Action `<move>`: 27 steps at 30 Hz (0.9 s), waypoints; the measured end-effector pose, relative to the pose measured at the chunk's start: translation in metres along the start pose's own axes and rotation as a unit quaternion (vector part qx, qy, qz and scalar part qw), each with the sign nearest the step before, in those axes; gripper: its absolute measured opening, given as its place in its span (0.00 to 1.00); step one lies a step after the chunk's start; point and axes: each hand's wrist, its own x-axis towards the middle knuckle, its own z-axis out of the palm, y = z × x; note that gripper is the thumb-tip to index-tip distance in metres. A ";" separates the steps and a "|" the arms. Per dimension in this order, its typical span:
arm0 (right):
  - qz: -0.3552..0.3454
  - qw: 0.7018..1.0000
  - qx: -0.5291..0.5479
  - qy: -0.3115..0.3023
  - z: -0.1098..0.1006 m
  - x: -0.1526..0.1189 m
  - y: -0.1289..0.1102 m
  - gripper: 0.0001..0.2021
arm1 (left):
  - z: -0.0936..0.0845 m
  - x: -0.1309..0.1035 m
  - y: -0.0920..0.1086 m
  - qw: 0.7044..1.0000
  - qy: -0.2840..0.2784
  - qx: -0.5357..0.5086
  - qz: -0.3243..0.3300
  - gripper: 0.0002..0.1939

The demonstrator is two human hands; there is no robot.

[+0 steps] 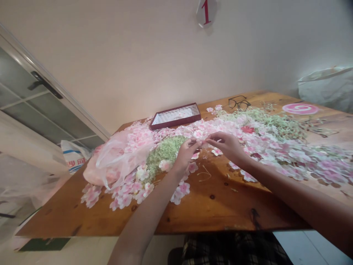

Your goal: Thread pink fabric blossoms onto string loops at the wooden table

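Observation:
My left hand (188, 150) and my right hand (224, 144) meet over the middle of the table, fingertips pinched close together. Whatever lies between them is small and pale, and I cannot make out its kind. Pink and white artificial blossoms (217, 127) spread behind and around both hands. Just left of my left hand is a heap of small light-green pieces (165, 149), with a few blossoms lying on it. A single blossom (216, 151) lies under my right hand. Thin pale stems (204, 175) rest on the wood below the hands.
A dark red tray (176, 123) with a patterned inside stands by the wall. At left, a translucent plastic bag (121, 158) lies among blossoms. Green stems (275, 119), eyeglasses (239, 103), a pink spiral disc (300, 108) and scissors (324, 131) lie on the wooden table (215, 209) at right.

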 end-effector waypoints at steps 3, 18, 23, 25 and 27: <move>-0.005 1.000 -0.005 -0.001 0.000 -0.001 0.000 0.11 | 0.000 0.000 0.001 1.000 -0.007 -0.009 -0.001 0.11; 0.032 0.999 -0.003 -0.020 0.000 -0.001 0.001 0.14 | 0.000 -0.002 -0.002 0.996 -0.043 -0.072 0.013 0.11; 0.057 0.998 0.038 -0.011 0.000 -0.001 -0.001 0.13 | 0.000 -0.001 -0.004 0.998 -0.036 -0.050 0.023 0.10; 0.080 0.993 0.081 -0.032 0.002 -0.001 0.000 0.13 | -0.001 0.001 -0.005 0.999 -0.025 -0.031 0.033 0.10; 0.120 0.981 0.143 -0.052 0.005 -0.003 0.003 0.13 | -0.001 0.002 -0.006 0.998 -0.019 -0.009 0.054 0.10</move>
